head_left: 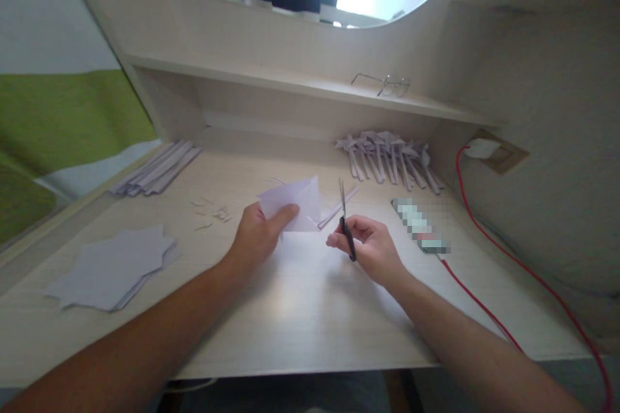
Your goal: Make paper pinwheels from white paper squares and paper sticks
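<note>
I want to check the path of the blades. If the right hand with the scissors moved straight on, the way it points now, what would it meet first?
Probably the thin white paper strip just beyond the black-handled scissors in the right hand; further on, the row of folded white paper pieces. Depth is unclear.

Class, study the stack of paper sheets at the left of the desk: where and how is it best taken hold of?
Judging by its pose, grip the paper stack at its near right edge, coming from the right: it lies flat, with fanned corners a hand could probably slide under.
</note>
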Available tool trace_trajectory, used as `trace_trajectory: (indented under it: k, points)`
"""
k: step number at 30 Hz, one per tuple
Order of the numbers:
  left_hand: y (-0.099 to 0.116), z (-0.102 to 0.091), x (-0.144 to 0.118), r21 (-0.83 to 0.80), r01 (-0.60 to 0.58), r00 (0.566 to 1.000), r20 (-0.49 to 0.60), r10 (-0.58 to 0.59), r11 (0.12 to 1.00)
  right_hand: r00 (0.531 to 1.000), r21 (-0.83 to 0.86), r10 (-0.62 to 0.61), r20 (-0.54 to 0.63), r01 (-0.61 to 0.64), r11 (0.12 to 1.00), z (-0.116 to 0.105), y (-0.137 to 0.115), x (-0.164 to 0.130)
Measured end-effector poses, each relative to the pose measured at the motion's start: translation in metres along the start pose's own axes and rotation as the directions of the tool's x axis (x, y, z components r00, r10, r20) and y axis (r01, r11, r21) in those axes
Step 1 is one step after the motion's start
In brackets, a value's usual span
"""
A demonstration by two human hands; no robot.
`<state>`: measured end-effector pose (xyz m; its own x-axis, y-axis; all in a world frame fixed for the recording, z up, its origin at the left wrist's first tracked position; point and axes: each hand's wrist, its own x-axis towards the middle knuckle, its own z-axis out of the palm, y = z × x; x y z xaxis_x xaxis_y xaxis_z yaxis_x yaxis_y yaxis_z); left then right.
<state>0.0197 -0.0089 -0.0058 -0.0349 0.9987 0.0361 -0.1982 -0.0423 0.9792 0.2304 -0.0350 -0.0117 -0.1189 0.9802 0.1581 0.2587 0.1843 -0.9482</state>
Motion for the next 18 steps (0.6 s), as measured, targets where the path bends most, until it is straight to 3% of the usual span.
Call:
trace_trajectory:
  k: [2,6,13,18]
  points:
    - [0.002,-0.005,0.008,-0.051,-0.050,0.997,-0.057,0.047,0.997,0.989,-0.027,0.080,0.125,-0.077,0.997,-0.006,-0.002,0.002]
    - [0.006,-0.010,0.017,-0.110,-0.051,0.992,-0.118,0.038,0.993,0.922,-0.143,0.229,0.311,-0.193,0.971,-0.014,0.000,0.005]
    - [0.019,-0.009,0.015,-0.181,0.052,0.989,-0.130,-0.076,0.982,0.916,-0.286,0.213,0.339,-0.115,0.951,-0.022,-0.007,0.003]
    - [0.021,-0.011,0.015,-0.202,0.020,0.993,-0.111,-0.044,0.979,0.904,-0.317,0.229,0.362,-0.111,0.942,-0.023,-0.011,0.002]
